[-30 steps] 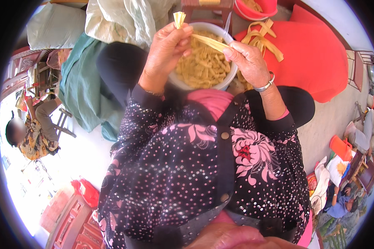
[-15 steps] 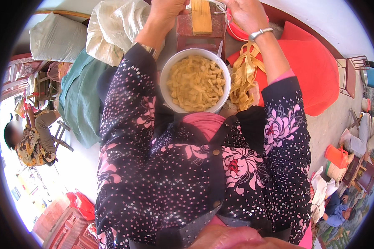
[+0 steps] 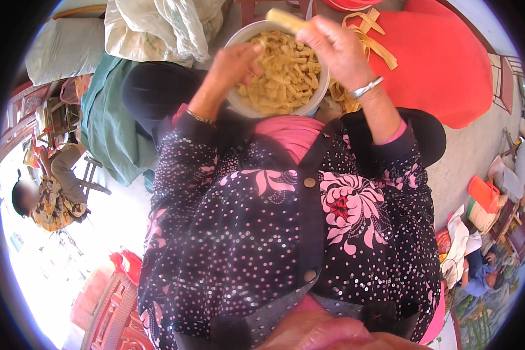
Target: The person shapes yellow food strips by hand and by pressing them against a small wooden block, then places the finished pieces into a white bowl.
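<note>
My right hand [image 3: 344,52] pinches a short yellow strip piece [image 3: 287,21] between thumb and fingers above the far rim of a white bowl. Motion blurs the piece. The bowl [image 3: 325,79] sits in front of my lap, filled with many short yellow, folded-looking pieces [image 3: 289,67]. Over its left side hangs my left hand [image 3: 230,69], slightly blurred, fingers curved and apart with nothing seen in them. Long flat yellow strips [image 3: 379,49] lie just right of the bowl, partly on a red cover.
A red cover [image 3: 431,64] spreads to the right, and a red basin [image 3: 350,4] stands beyond it. A pale plastic sack [image 3: 151,29] and a green cloth [image 3: 114,122] are at left. Seated people [image 3: 58,198] show at both sides.
Both hands have come back toward me from beyond the bowl, and the right now holds a yellow piece over it. The view has tilted, cutting off the wooden block on the red stool.
</note>
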`<state>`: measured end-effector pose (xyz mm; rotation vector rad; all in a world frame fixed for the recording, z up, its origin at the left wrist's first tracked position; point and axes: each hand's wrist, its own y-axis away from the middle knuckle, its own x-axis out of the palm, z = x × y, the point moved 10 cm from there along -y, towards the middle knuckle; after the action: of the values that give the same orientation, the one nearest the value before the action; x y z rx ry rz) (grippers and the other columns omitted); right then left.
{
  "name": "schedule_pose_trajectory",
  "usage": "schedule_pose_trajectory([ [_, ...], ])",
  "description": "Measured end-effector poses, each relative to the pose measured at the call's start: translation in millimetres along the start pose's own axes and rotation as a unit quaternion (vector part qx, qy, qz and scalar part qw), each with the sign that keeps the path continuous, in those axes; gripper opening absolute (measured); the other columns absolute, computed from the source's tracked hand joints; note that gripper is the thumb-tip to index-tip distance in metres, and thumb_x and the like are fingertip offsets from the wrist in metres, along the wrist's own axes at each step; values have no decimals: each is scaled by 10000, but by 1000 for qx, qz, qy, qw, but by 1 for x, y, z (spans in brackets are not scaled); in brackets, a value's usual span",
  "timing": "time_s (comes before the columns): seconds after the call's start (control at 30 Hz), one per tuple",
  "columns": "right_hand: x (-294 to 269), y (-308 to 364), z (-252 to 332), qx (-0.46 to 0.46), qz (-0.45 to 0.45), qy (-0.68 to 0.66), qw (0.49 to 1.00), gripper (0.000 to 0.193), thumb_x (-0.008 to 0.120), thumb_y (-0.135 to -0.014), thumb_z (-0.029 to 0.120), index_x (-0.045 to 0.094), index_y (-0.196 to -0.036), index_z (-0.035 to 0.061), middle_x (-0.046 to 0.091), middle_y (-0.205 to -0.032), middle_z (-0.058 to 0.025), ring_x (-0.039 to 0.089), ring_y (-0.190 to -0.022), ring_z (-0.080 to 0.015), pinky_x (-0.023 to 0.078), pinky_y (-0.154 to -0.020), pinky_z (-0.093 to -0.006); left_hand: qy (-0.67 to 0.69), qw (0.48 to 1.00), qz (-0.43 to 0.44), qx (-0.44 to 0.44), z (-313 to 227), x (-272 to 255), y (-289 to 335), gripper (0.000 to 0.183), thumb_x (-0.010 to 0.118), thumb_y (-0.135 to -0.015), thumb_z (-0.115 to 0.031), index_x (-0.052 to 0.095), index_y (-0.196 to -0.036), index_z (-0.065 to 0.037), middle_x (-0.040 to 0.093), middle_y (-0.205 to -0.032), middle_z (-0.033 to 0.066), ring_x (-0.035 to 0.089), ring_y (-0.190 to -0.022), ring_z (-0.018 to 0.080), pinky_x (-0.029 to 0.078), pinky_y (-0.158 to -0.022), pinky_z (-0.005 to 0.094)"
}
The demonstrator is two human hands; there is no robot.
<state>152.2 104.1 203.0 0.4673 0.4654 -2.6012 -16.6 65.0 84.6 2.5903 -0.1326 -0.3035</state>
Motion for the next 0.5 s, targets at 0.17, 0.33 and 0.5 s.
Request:
schedule_pose_trajectory([
  [0.17,73,33,21,-46,107,-37,992,253,556,-887,316,612,-890,70,586,-650,-97,586,-603,-304,447,-543,-370,385,908,153,-65,30,89,19,436,470,-935,-392,510,-1151,-16,628,-908,98,594,-708,143,504,-634,268],
  [0.33,104,63,27,-15,170,-227,959,209,549,-907,228,611,-895,29,603,-739,-28,569,-682,-124,437,-641,-255,410,869,190,-200,-6,122,32,365,478,-956,-300,502,-1145,11,487,-713,-4,417,-568,93,414,-541,223],
  [0.5,83,65,10,93,128,-354,922,247,509,-941,252,598,-872,32,588,-722,-4,524,-596,-41,412,-538,-189,355,905,207,-111,-9,98,9,279,506,-944,-229,521,-1048,29,412,-631,-46,391,-519,55,372,-473,204],
])
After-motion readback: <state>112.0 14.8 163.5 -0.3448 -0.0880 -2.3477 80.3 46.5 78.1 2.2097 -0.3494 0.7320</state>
